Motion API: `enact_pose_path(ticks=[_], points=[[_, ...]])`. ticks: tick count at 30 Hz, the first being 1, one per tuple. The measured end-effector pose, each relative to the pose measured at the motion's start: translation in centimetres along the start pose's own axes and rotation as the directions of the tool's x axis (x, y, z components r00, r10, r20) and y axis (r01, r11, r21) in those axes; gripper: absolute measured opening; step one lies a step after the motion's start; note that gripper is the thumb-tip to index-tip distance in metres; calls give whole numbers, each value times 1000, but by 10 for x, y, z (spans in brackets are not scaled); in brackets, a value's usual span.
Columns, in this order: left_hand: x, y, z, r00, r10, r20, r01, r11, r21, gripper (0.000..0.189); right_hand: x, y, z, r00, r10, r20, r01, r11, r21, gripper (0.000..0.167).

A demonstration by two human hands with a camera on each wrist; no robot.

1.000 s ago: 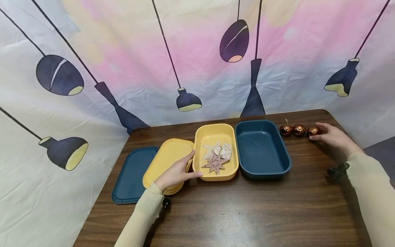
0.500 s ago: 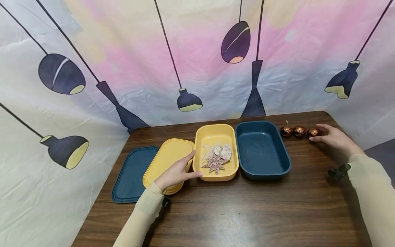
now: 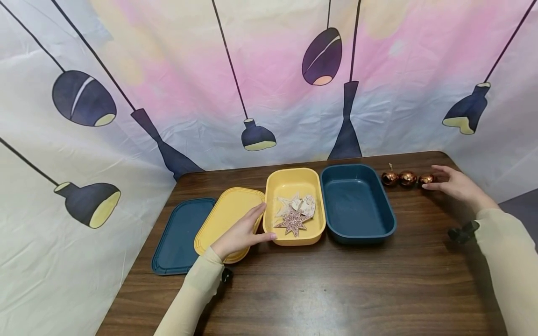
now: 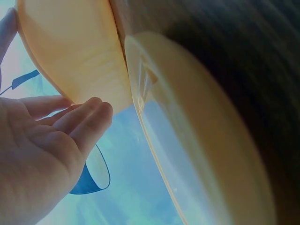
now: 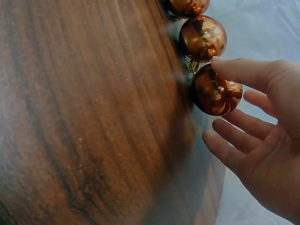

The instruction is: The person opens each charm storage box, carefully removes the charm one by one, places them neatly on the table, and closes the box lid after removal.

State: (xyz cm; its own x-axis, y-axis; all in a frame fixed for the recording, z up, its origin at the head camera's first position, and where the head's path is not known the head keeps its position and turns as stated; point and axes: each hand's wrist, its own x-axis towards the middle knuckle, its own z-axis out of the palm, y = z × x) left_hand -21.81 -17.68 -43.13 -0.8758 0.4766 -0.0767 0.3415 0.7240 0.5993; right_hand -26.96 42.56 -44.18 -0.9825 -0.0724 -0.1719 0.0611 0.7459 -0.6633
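My left hand [image 3: 241,237] rests against the left side of the yellow box [image 3: 294,241], fingers extended along its wall and thumb at the near corner. Inside that box lie a glittery pink star ornament [image 3: 293,223] and several pale, overlapping flat ornaments [image 3: 305,205]. At the table's far right, my right hand [image 3: 462,186] has its thumb and fingers loosely spread about the last of three shiny copper Christmas balls [image 3: 426,179]. The right wrist view puts the thumb tip over the edge of this ball [image 5: 216,91]; I cannot tell whether it touches. The other fingers are relaxed.
A blue box [image 3: 357,205] with nothing in it stands right of the yellow one. A yellow lid [image 3: 229,212] partly overlaps a blue lid [image 3: 182,238] on the left. Two more copper balls [image 3: 407,178] continue the row. A printed cloth [image 3: 273,84] hangs behind the wooden table [image 3: 344,289].
My right hand has shifted slightly to the right, and its thumb and index finger have drawn a little off the last ball. My left hand and the boxes stay in place.
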Motion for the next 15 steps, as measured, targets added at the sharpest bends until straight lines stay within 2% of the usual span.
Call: enact_pose_path(ticks=[15], points=[[1, -1, 0, 1000, 3, 3, -3, 1000, 17, 107, 6, -17, -9, 1000, -29, -8, 29, 999, 19, 92]])
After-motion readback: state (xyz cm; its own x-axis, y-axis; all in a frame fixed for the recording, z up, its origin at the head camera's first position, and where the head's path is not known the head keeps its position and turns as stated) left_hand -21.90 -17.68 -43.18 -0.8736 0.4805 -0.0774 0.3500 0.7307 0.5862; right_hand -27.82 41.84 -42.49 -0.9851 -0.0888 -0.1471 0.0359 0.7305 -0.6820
